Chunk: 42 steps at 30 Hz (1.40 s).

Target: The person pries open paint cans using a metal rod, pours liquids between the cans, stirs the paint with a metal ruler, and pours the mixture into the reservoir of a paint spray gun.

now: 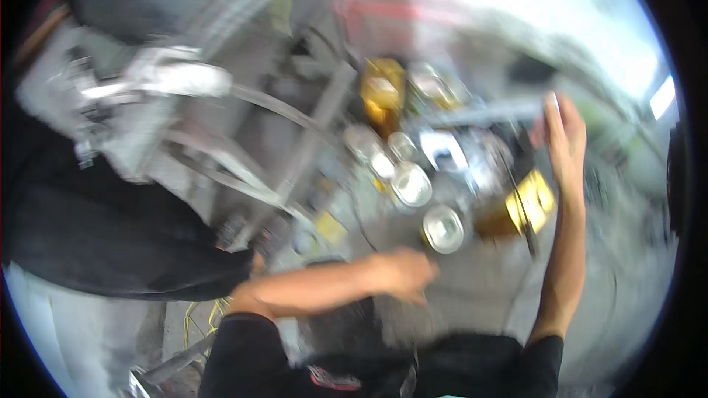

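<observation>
Reaching up and away from the body, the right hand (566, 136) is closing its fingers (552, 107) around the end of a grey bar (487, 113); the bar is running leftward from those fingers, and the grip appears clenched on it, though motion blur is softening the detail. Hovering lower and nearer the body, the left hand (404, 273) is pointing rightward with its fingers loosely curled, grasping nothing that is visible; blur is keeping the exact fingertip pose uncertain. Just above and to the right of the left fingers, a round metal can (443, 228) is standing, apart from them. A second metal can (411, 186) is sitting further up. A yellow-labelled container (529, 205) is lying below the right hand, near its forearm. An amber bottle (382, 96) is standing left of the bar's far end.
</observation>
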Tool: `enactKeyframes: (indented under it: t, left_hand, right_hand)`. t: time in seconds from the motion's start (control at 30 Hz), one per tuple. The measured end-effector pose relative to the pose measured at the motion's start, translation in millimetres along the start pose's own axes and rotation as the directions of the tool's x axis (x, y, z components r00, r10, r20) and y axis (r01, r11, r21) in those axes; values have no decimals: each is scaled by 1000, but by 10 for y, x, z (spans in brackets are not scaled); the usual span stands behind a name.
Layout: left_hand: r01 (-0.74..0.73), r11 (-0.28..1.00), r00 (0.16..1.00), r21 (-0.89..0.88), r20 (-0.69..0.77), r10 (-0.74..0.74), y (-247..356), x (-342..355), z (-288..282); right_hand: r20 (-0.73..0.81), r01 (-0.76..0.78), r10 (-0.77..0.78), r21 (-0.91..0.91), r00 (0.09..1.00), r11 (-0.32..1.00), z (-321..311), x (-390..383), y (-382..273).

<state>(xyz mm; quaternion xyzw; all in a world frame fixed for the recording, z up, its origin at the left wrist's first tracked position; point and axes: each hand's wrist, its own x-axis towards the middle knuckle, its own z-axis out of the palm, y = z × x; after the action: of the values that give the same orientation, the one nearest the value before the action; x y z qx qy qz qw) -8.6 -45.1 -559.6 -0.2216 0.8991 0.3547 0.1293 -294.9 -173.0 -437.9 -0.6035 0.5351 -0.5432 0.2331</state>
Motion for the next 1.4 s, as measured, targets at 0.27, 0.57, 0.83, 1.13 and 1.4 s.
enactKeyframes:
  t: [0.27, 0.57, 0.83, 1.13, 1.4]
  left_hand:
    - [-35, 998, 986, 61, 167, 25, 404, 244, -22]
    - [57, 993, 967, 104, 240, -80, 495, 416, -49]
    - [17, 989, 974, 150, 220, -50, 457, 625, 30]
    - [74, 988, 989, 134, 115, -90, 342, 452, 160]
    - [66, 993, 995, 98, 66, -72, 252, 520, 120]
  right_hand:
    - [180, -4, 49, -240, 982, 971, -404, -1042, 16]
    - [479, 172, 10, -335, 878, 926, 364, -1705, 1217]
    - [466, 188, -23, -311, 885, 932, 244, -1790, 1614]
    - [564, 87, -1, -124, 826, 989, 396, -1738, 1416]
    - [455, 231, -52, -348, 889, 909, 440, -1712, 1384]
